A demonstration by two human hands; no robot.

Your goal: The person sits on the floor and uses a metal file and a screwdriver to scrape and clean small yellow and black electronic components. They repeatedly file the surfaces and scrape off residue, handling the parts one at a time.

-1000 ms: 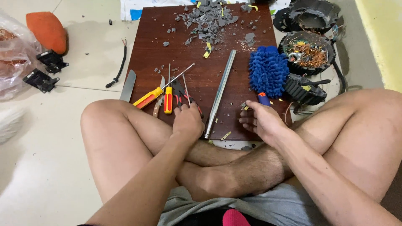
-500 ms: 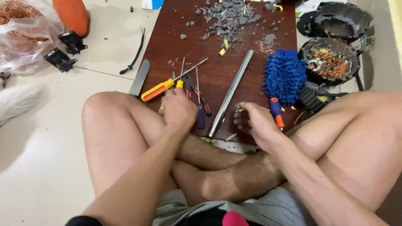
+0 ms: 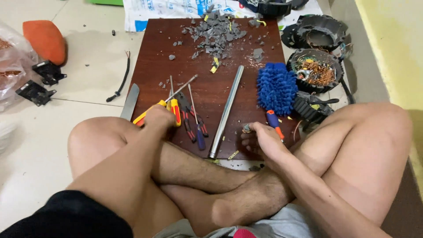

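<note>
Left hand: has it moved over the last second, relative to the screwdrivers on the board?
Yes. The left hand has gone left from beside the metal tube to the yellow-handled screwdrivers, now resting on their handles.

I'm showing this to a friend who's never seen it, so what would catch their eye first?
Probably the fluffy blue duster on the right of the dark wooden board, and the grey rubble pile at its far end. Nearer, the left hand rests on yellow-and-red screwdrivers, a long metal tube lies alongside, and the right hand pinches a small metal part.
</note>
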